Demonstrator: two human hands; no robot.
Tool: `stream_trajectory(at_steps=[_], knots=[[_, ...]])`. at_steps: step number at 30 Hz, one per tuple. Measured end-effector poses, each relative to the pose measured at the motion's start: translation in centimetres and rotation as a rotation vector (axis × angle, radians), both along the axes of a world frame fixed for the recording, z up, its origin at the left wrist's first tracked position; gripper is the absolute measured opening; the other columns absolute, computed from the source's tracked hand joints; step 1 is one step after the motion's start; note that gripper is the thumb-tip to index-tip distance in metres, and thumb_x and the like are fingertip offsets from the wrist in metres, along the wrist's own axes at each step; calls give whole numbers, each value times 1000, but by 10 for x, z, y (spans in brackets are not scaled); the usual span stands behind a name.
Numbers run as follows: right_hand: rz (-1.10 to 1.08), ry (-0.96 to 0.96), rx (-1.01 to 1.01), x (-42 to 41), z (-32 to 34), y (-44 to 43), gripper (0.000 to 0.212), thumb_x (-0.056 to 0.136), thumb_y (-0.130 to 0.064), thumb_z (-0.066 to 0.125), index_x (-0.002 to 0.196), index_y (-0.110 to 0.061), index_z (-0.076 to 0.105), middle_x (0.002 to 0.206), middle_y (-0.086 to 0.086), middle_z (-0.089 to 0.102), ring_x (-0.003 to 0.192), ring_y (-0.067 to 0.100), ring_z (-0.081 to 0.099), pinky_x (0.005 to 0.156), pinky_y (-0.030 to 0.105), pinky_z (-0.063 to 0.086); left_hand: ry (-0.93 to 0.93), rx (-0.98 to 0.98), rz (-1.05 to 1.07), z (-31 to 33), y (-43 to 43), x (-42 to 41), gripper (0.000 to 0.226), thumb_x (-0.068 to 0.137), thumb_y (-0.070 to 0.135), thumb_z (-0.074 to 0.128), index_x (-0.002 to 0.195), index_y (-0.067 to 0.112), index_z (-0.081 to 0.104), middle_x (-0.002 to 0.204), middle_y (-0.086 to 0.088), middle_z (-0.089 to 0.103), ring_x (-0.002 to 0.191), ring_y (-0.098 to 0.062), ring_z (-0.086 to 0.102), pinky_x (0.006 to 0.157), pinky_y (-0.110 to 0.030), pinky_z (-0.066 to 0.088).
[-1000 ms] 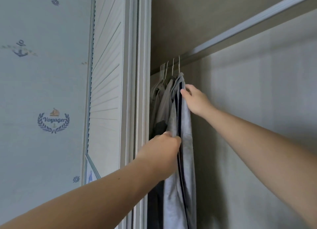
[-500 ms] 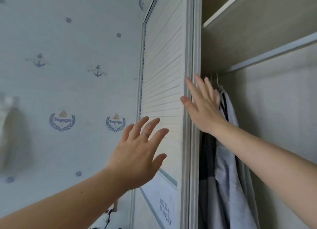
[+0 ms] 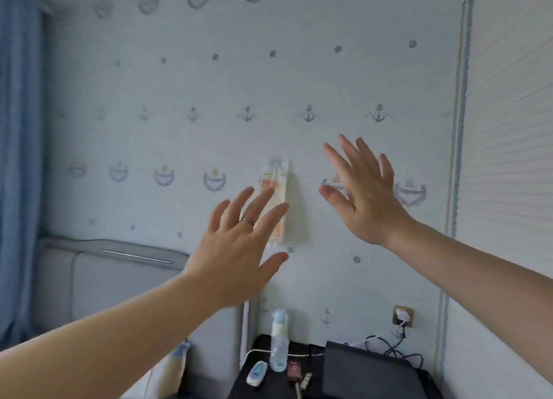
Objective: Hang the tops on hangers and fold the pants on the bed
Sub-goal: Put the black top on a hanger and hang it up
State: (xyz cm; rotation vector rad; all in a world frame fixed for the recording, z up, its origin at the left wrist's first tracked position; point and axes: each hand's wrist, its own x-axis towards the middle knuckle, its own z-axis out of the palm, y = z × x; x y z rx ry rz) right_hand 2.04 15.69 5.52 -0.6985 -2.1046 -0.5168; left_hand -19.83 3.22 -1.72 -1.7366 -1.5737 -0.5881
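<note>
My left hand (image 3: 239, 249) is raised in front of the wallpapered wall, fingers spread and holding nothing. My right hand (image 3: 365, 195) is higher and to the right, also spread wide and empty. Neither hand touches anything. The grey padded headboard (image 3: 104, 273) of the bed shows at the lower left. No tops, pants or hangers are in view; the wardrobe's inside is out of frame.
The slatted wardrobe door (image 3: 508, 159) fills the right edge. A dark bedside table (image 3: 344, 377) below holds a plastic bottle (image 3: 279, 342), a remote and cables. A paper bag (image 3: 276, 201) hangs on the wall. A blue curtain (image 3: 18, 159) is at the left.
Both hands have let go of the hung grey top and opened wide. My view has swung left from the wardrobe to the wall and bedside table.
</note>
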Motion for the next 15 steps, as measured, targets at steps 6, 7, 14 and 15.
stream_trajectory(at_steps=[6, 7, 14, 15], knots=[[321, -90, 0, -167, -32, -62, 76, 96, -71, 11, 161, -33, 12, 170, -7, -1, 156, 17, -10, 123, 54, -7, -43, -1, 303, -25, -106, -133, 74, 95, 71, 21, 158, 40, -2, 169, 8, -11, 155, -19, -19, 120, -43, -12], [370, -107, 1, -193, -37, -73, 75, 96, -70, 11, 161, -33, 11, 170, -7, -2, 156, 18, -10, 123, 54, -8, -61, -2, 358, -31, -126, -153, 74, 94, 72, 20, 158, 40, -2, 169, 9, -11, 155, -19, -18, 120, -43, -12], [682, -211, -69, -361, -95, -138, 74, 96, -69, 10, 161, -34, 7, 170, -8, -3, 155, 16, -12, 123, 57, -5, -145, -85, 716, -78, -250, -264, 77, 90, 71, 15, 158, 35, 9, 170, 4, 0, 156, -22, -8, 124, -49, 1], [718, -222, -77, -383, -104, -146, 75, 95, -68, 10, 162, -33, 8, 170, -8, -2, 156, 16, -11, 122, 57, -5, -149, -98, 763, -86, -265, -279, 77, 90, 71, 14, 158, 36, 7, 170, 4, -2, 156, -21, -11, 123, -47, -2]])
